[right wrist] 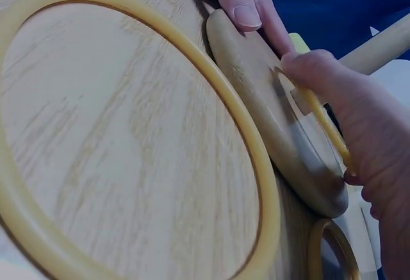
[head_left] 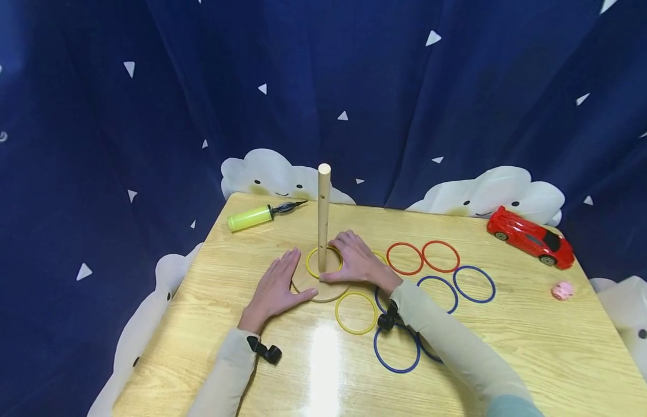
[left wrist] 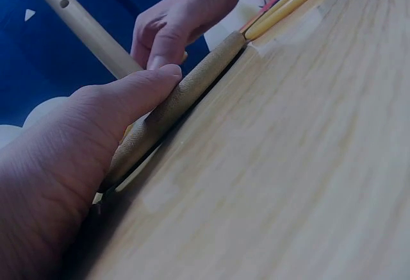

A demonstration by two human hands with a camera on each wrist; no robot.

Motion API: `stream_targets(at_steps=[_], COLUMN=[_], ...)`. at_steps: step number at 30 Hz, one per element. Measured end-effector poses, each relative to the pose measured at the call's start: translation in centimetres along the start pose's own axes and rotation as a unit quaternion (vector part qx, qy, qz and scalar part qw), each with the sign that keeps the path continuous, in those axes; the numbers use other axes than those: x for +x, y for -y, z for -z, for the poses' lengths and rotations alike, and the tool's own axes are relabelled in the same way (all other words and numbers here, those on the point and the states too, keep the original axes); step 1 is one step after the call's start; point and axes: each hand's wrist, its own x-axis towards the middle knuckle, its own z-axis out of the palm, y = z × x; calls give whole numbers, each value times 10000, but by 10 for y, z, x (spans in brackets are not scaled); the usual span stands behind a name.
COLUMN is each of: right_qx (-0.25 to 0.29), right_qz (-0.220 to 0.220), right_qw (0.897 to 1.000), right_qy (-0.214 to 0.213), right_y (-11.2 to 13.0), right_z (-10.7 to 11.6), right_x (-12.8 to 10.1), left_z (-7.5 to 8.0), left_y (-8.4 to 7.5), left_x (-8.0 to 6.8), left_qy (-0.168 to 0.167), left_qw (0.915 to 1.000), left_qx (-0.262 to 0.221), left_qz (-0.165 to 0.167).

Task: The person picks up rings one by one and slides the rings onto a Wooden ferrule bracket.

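We take this as the seating step of a ring toss set-up: one yellow ring (head_left: 324, 262) already lies around the wooden peg (head_left: 323, 217) on the round base (head_left: 323, 289), in the middle of the frame from the head view.

Our left hand (head_left: 275, 288) lies flat on the desk (head_left: 511, 347) at the lower left of the base, fingers straight, thumb pressed against the base's edge, as the left wrist view shows; that grip holds nothing, it only steadies.

Our right hand (head_left: 357, 259) sits on the right side of the base, and the right wrist view shows its fingertips (right wrist: 314, 68) curled over the ring on the base, pinching or pressing it down.

The other rings wait on the desk to the right of centre: a yellow one (head_left: 356, 312) just beside the base, a blue one (head_left: 397, 349) partly under the right sleeve, two red ones (head_left: 405, 258) further back, and more blue ones (head_left: 474, 284) beyond.

As we judge it, the next move calls for letting go of the seated ring and reaching for the nearest loose one, while the left hand keeps the base from sliding.

A yellow pump (head_left: 258, 216) lies at the upper left of the desk, a red toy car (head_left: 530, 237) at the upper right.
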Motion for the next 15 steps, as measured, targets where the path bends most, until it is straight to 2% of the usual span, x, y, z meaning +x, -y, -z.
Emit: stream_targets(at_steps=[6,15], right_qx=[-138,114], right_qz=[81,31], right_qw=[9999,9998], right_qy=[10,-169], right_y=[-2,-2], right_z=[-3,-3], right_x=[-1,-6], left_z=[0,0], left_y=[0,1], left_x=[1,2], left_qy=[55,121], left_qw=[10000,9999], left_qx=[31,72], left_qz=[-1,64])
